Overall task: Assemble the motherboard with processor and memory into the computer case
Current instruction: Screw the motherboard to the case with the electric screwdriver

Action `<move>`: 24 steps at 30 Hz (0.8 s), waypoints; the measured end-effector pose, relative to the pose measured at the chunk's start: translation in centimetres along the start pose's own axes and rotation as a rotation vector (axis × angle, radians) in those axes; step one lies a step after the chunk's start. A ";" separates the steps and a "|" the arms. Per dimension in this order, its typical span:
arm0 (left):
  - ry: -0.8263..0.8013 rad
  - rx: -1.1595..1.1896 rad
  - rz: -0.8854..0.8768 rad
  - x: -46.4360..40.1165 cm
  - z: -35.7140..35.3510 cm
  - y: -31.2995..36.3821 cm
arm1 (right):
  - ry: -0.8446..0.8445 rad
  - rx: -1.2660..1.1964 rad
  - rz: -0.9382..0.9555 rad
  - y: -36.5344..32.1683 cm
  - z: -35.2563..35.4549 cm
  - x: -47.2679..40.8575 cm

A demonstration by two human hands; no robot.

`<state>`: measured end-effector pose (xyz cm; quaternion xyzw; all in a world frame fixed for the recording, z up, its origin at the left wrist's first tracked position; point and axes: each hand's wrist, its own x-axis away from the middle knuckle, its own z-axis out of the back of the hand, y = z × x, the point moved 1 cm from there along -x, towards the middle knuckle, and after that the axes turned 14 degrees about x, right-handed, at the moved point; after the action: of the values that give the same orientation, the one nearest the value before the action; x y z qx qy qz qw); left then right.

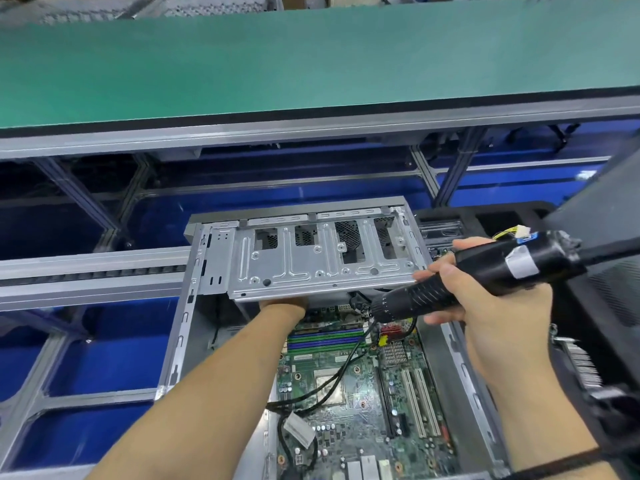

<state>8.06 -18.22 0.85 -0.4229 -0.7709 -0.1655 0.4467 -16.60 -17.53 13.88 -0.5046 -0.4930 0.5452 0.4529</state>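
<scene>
The open computer case (180,337) lies in front of me with the green motherboard (360,386) inside it. Blue and green memory slots (325,337) cross the board's far end, and the processor socket (329,386) sits mid-board. A silver drive cage (322,258) spans the case's far end. My left hand (284,303) reaches under the cage's near edge, its fingers hidden. My right hand (485,299) grips a black electric screwdriver (485,275) whose tip points down-left behind the cage edge.
A black cable (332,375) with a white connector (299,429) drapes over the board. A green conveyor belt (311,64) runs across the back. Blue bins (104,358) sit left of the case. A dark case panel (609,237) and black tray stand at the right.
</scene>
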 end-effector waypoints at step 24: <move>0.008 0.035 0.002 -0.2 0.5 -1.0 | 0.007 0.003 -0.013 0.1 0.2 -0.5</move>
<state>7.10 -18.61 0.52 -0.4150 -0.7715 -0.1530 0.4574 -16.80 -18.10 13.81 -0.5027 -0.4939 0.5412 0.4587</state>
